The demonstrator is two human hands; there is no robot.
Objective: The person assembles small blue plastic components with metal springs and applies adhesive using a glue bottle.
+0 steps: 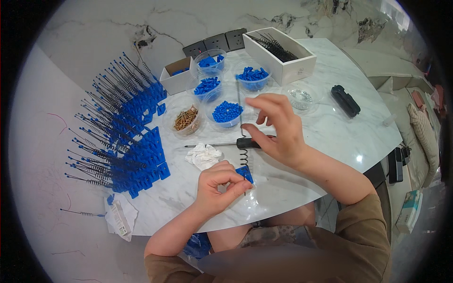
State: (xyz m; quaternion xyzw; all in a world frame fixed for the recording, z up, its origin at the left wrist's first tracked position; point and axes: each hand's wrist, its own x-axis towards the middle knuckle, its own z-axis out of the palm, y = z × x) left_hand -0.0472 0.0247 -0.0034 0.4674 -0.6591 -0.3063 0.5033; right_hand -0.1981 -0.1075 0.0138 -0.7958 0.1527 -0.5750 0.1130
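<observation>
Left grip (218, 186) on one blue piece (247, 173), one screwdriver (251, 143)

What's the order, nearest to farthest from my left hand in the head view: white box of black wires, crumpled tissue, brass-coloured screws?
1. Crumpled tissue: just beyond your left hand.
2. Brass-coloured screws: farther up, leftward.
3. White box of black wires: table's far side, rightward.

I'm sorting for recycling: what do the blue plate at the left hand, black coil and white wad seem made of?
Blue plate: probably smooth plastic, from its even colour. Black coil: likely metal wire, perhaps coated: thin, evenly wound. White wad: probably tissue or paper, matte and crumpled.
</observation>
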